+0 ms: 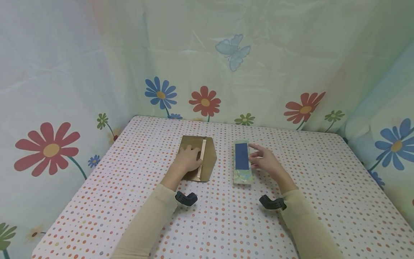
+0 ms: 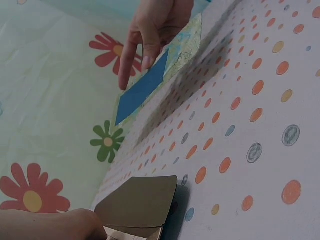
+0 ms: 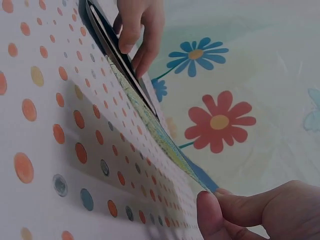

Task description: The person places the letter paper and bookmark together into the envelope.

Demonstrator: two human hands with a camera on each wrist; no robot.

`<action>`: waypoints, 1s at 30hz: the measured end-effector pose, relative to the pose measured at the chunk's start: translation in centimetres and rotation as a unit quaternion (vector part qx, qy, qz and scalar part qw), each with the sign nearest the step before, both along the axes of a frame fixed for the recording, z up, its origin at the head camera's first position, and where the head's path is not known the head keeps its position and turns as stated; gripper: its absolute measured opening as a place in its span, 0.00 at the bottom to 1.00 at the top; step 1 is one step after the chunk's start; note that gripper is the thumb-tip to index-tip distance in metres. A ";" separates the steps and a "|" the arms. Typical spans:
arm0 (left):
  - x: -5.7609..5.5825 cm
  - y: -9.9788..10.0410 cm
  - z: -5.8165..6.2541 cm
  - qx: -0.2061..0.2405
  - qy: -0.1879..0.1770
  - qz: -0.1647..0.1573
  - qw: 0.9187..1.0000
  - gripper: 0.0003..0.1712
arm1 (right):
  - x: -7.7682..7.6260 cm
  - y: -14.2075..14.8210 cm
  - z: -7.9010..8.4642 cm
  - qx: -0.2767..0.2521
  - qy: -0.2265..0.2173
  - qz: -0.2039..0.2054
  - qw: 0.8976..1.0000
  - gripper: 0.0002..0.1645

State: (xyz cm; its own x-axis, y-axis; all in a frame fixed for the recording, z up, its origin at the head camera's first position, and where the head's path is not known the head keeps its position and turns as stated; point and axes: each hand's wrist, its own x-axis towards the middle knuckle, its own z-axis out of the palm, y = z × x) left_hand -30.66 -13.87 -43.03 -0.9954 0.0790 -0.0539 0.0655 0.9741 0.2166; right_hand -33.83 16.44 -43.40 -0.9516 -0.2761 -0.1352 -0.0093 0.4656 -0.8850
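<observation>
A brown envelope (image 1: 208,158) lies on the table with its pointed flap (image 2: 142,200) opened out to the right. Along the fold runs a narrow cream strip (image 1: 202,158). My left hand (image 1: 188,159) rests on the envelope's body, fingers spread, thumb by the strip. To the right, a long green patterned card (image 1: 242,177) bears a dark blue rectangle (image 1: 242,156). Between thumb and fingers my right hand (image 1: 266,162) pinches the card's right edge. A shadow beneath the card shows it raised off the cloth, as the right wrist view (image 3: 160,137) makes plain.
A white tablecloth (image 1: 220,216) with coloured dots covers the table. Behind and beside it hangs a pale curtain (image 1: 194,54) printed with flowers and a butterfly. Each wrist carries a black device, one on the left (image 1: 186,198) and one on the right (image 1: 272,203).
</observation>
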 end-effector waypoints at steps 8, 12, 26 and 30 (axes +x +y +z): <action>0.0 0.1 0.2 0.004 -0.001 0.001 1.000 0.31 | 0.2 -0.4 0.2 -0.009 0.006 0.009 1.000 0.38; 0.0 0.1 0.2 0.003 -0.003 0.002 1.000 0.31 | 0.3 -0.8 0.2 -0.016 0.009 0.011 1.000 0.38; 0.2 0.1 0.2 0.000 -0.001 0.002 1.000 0.31 | 1.0 -2.6 -0.5 -0.039 0.002 0.005 0.999 0.38; 0.2 0.1 0.2 -0.001 0.003 0.002 1.000 0.31 | 1.2 -3.1 -0.5 -0.044 0.008 0.009 0.999 0.38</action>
